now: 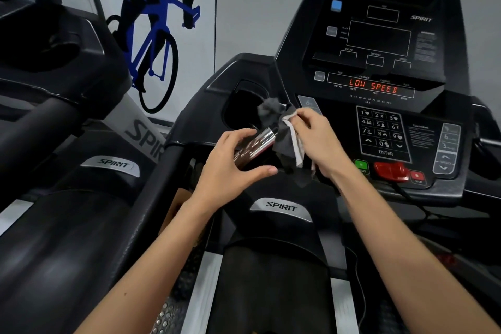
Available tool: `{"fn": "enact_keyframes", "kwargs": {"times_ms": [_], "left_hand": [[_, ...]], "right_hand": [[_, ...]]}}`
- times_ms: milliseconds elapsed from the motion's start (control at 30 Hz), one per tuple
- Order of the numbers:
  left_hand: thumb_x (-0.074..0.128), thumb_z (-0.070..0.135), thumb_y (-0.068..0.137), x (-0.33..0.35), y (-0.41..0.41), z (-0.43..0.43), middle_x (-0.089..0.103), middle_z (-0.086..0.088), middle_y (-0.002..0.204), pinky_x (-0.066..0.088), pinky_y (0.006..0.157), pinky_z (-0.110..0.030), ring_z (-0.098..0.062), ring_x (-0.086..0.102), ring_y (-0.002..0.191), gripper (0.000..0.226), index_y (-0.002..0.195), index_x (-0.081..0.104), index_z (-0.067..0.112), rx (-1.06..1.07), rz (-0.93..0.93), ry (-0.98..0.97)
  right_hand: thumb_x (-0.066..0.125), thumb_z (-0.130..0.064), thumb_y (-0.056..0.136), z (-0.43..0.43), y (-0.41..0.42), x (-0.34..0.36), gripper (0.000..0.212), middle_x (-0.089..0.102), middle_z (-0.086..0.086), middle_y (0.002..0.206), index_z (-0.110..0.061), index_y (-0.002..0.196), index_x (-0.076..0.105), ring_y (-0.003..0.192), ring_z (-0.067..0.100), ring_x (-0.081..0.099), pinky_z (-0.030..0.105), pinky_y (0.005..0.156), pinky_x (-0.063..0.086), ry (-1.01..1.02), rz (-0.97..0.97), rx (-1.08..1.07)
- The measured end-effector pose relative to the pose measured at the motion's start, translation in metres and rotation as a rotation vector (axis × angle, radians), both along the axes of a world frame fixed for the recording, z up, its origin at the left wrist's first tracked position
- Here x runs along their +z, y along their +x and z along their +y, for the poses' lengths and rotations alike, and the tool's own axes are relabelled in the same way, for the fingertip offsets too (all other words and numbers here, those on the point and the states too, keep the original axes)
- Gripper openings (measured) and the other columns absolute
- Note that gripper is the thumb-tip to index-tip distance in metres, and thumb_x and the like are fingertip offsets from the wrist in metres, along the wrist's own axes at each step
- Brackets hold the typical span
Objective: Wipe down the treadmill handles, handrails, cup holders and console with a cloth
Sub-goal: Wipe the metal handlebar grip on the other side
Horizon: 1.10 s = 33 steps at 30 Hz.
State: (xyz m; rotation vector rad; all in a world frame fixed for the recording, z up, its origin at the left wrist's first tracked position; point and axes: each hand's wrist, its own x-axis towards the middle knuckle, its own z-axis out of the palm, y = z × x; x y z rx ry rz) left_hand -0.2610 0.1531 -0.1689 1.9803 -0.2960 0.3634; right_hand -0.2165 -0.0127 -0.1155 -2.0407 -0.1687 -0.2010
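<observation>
View from above, looking down at a black treadmill (273, 230) with a silver "SPIRIT" badge on its motor cover. A second, matching treadmill (67, 122) stands just beside it on the left. Behind both is a pale wall with a mural of a cyclist (151, 35), the body a black silhouette and the bicycle blue. The treadmill's console (379, 43) rises at upper right, its screens dark except for one strip showing "LOW SPEED" (374, 86) in red letters. Below that sits a number keypad (382, 133) marked "ENTER". Left of the console, a deep black cup holder (238, 106) is sunk into the housing. Two bare forearms reach in from the bottom edge and meet just in front of that cup holder. The left hand (230, 168) is curled around a shiny, dark metallic bottle (257, 144), tilted with its top toward the cloth; it may be a spray bottle, but its top is hidden. The right hand (317, 138) pinches a crumpled grey cloth (284, 130) between thumb and fingertips. The cloth hangs against the top of the bottle, between the cup holder and the keypad, with a paler edge trailing downward. At the console's lower edge are a red safety key (390, 171) and, to its left, a green start button (361, 165).
</observation>
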Motion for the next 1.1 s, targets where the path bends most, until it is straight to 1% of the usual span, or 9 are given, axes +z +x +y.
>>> {"fn": "enact_keyframes", "kwargs": {"times_ms": [133,233,300,467,567,733,900,967,1100], "left_hand": [[0.080,0.048,0.057,0.000,-0.007,-0.011,0.048,0.013,0.091,0.031,0.082,-0.002,0.003,0.044,0.093,0.047,0.099,0.067,0.029,-0.009,-0.108,0.056],[0.080,0.035,0.069,-0.002,-0.002,-0.012,0.047,0.012,0.063,0.033,0.065,-0.011,-0.002,0.043,0.067,0.015,0.075,0.069,0.027,0.058,-0.113,0.088],[0.074,0.023,0.078,-0.003,0.000,-0.007,0.045,0.010,0.049,0.031,0.053,-0.015,-0.003,0.040,0.050,0.012,0.071,0.066,0.020,0.065,-0.060,-0.012],[0.056,0.018,0.092,0.014,0.007,0.022,0.064,-0.007,0.054,0.037,0.038,-0.019,-0.011,0.048,0.035,0.013,0.084,0.057,0.008,0.181,0.127,-0.269],[0.052,0.021,0.094,0.026,0.023,0.021,0.068,-0.007,0.065,0.048,0.042,-0.025,-0.014,0.058,0.042,0.012,0.087,0.054,0.011,0.266,0.160,-0.346],[0.055,0.017,0.090,0.038,0.047,-0.005,0.063,0.005,0.071,0.053,0.067,-0.033,-0.017,0.063,0.068,0.005,0.089,0.057,0.013,0.375,-0.004,-0.084],[0.052,0.017,0.093,0.048,0.044,-0.024,0.057,0.012,0.070,0.045,0.071,-0.017,-0.001,0.057,0.069,0.022,0.115,0.053,0.014,0.272,-0.021,-0.174],[0.052,0.020,0.094,0.039,0.029,-0.032,0.061,0.006,0.088,0.044,0.074,-0.011,0.005,0.057,0.079,0.031,0.123,0.045,0.015,0.093,-0.034,-0.204],[0.054,0.016,0.092,0.003,0.023,-0.020,0.046,0.006,0.138,0.033,0.105,-0.016,-0.001,0.042,0.126,0.051,0.139,0.036,0.018,-0.190,-0.150,0.028]], "right_hand": [[0.053,-0.013,0.091,-0.005,-0.022,-0.011,0.008,0.059,-0.001,0.084,-0.018,0.089,0.059,0.087,0.016,0.057,0.031,0.082,0.047,0.236,0.029,-0.060],[0.058,-0.014,0.088,-0.006,-0.030,-0.012,0.006,0.057,0.009,0.089,-0.020,0.087,0.057,0.090,0.025,0.059,0.047,0.089,0.050,0.335,0.120,-0.044],[0.059,-0.013,0.088,-0.007,-0.033,-0.011,0.004,0.056,0.009,0.088,-0.015,0.088,0.055,0.086,0.020,0.059,0.040,0.082,0.054,0.390,0.163,-0.013],[0.066,-0.023,0.083,-0.021,-0.034,-0.006,0.012,0.052,0.006,0.075,-0.015,0.078,0.059,0.067,0.012,0.052,0.022,0.058,0.050,0.146,0.119,-0.015],[0.064,-0.021,0.085,-0.025,-0.025,-0.002,0.010,0.054,0.007,0.078,-0.019,0.075,0.061,0.065,0.011,0.050,0.021,0.057,0.045,0.130,0.087,-0.078],[0.051,-0.007,0.090,-0.018,-0.016,0.007,0.022,0.059,-0.002,0.088,-0.025,0.095,0.063,0.080,0.013,0.053,0.028,0.073,0.046,0.112,0.027,-0.053],[0.066,-0.008,0.082,-0.012,-0.019,0.001,0.024,0.064,-0.006,0.094,-0.030,0.092,0.062,0.080,0.013,0.063,0.031,0.080,0.056,0.107,0.052,0.093],[0.068,-0.003,0.080,-0.013,-0.018,0.000,0.026,0.066,-0.006,0.090,-0.025,0.093,0.063,0.079,0.009,0.064,0.028,0.080,0.055,0.103,0.019,0.098],[0.055,0.009,0.081,-0.020,-0.016,0.001,0.037,0.070,-0.001,0.102,-0.014,0.107,0.066,0.094,0.011,0.067,0.026,0.088,0.053,0.121,0.077,0.138]]}}
